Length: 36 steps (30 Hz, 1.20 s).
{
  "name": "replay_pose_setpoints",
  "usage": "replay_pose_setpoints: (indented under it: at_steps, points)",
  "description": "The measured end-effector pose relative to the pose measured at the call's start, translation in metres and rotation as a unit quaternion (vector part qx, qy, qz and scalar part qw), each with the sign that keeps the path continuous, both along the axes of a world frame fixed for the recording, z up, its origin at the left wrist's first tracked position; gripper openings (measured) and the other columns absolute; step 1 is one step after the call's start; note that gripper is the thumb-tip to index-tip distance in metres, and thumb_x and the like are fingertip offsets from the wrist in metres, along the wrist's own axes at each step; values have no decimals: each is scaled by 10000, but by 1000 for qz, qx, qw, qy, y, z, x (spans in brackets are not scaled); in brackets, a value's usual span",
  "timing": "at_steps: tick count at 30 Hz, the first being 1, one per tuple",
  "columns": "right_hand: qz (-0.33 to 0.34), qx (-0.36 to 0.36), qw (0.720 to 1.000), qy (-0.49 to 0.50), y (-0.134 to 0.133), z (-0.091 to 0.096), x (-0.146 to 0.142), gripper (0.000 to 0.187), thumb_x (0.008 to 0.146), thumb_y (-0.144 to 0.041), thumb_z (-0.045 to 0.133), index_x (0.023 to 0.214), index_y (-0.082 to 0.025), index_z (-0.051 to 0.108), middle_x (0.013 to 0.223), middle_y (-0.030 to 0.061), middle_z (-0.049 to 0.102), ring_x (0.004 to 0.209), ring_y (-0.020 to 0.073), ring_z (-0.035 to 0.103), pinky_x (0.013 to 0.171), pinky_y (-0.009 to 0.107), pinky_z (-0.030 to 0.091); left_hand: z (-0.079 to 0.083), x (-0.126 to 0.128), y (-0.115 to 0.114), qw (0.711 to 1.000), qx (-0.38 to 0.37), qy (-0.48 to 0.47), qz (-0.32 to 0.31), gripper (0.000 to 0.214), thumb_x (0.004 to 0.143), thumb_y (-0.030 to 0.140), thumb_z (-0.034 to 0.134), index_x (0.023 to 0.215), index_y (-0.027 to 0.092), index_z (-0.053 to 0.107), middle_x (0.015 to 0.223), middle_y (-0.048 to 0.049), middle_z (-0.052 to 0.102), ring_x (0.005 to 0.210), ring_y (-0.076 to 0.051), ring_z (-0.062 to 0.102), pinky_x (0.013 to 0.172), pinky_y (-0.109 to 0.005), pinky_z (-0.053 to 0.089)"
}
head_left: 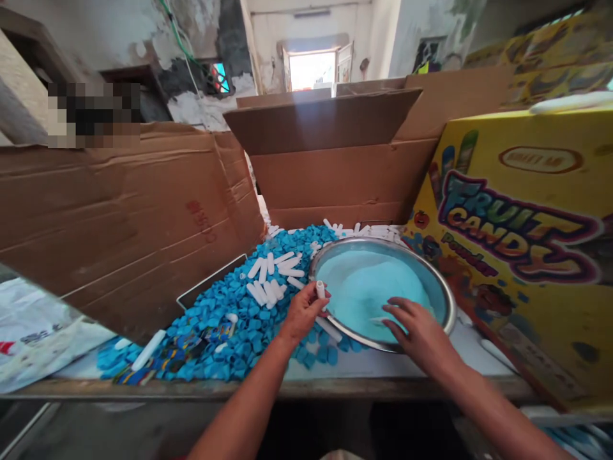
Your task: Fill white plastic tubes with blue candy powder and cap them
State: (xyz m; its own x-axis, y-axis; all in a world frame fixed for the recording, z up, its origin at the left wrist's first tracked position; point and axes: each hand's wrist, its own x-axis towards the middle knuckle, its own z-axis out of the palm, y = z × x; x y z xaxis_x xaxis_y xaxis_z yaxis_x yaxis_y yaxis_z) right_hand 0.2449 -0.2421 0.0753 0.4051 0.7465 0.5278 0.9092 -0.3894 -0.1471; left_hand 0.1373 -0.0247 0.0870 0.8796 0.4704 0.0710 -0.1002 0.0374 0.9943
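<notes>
My left hand pinches a small white plastic tube upright at the left rim of a round metal bowl. The bowl holds pale blue powder. Reaching into the bowl's near side, my right hand rests its curled fingers on the powder, and something white shows under the fingertips. A heap of small blue caps covers the table left of the bowl, with several white tubes lying on it.
Brown cardboard sheets wall the left and back. A yellow "Fruit Candy" carton stands close on the right. A white plastic bag lies at the far left. The table's front edge runs just below my wrists.
</notes>
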Motion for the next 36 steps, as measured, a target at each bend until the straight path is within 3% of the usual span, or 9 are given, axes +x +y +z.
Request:
replay_pose_setpoints:
  at_steps: [2,5,9,14,18,23,27,31,36]
  points:
    - [47,64,997,2,0,3,-19,238,867,-276,433,975,-161,612,933,116,626,876,207,584,769,313,461,-1,-15,8,1000,-4,-2,25,331,646,290,628,950,170,574,815,-26,617,761,-190,589,528,-243,518]
    - [154,-64,982,90,12,-7,-56,227,855,-164,388,825,-195,611,739,42,614,667,142,581,596,228,444,-8,-40,17,997,-9,1,80,316,656,309,638,933,166,586,826,-34,628,781,-203,599,532,-242,517]
    - [77,-206,959,176,49,-38,-84,260,795,-42,389,744,-181,603,753,39,603,666,142,578,584,225,406,-25,-72,21,990,-31,33,136,364,633,343,671,931,150,592,824,-47,640,777,-216,606,518,-243,508]
    - [52,-243,949,192,103,-50,-88,225,851,-145,421,844,-162,646,891,98,609,833,202,588,737,282,433,-39,-96,19,982,-48,81,166,460,582,409,694,941,145,582,829,-54,648,768,-221,604,531,-261,508]
    - [44,-257,948,180,126,-51,-94,232,778,-285,575,914,-113,651,1031,160,587,994,295,533,885,382,395,-42,-104,18,977,-61,85,186,498,562,426,700,944,131,575,825,-59,645,765,-226,599,533,-278,513]
    - [79,-205,951,216,123,-65,-92,145,721,-154,559,849,-135,624,963,123,600,952,262,534,855,368,404,-49,-108,17,976,-65,100,184,503,566,430,694,950,127,575,829,-66,645,785,-239,596,541,-289,510]
    - [120,-73,943,303,114,-75,-87,70,665,-143,550,732,-164,547,808,62,581,773,197,533,714,306,428,-56,-109,14,983,-50,100,149,435,617,413,675,946,143,588,831,-57,639,778,-223,591,559,-272,500]
    - [107,62,873,473,108,-76,-87,116,702,-295,543,697,-194,485,607,-25,472,589,141,455,555,251,381,-58,-111,5,993,-29,94,65,336,682,383,647,924,153,608,835,-50,637,789,-212,582,573,-259,494]
    - [110,123,784,599,105,-68,-93,262,707,-446,546,655,-197,485,578,-32,458,566,135,454,539,251,371,-58,-112,-8,995,-47,88,13,353,692,386,647,959,157,615,864,-60,652,862,-241,596,608,-270,494]
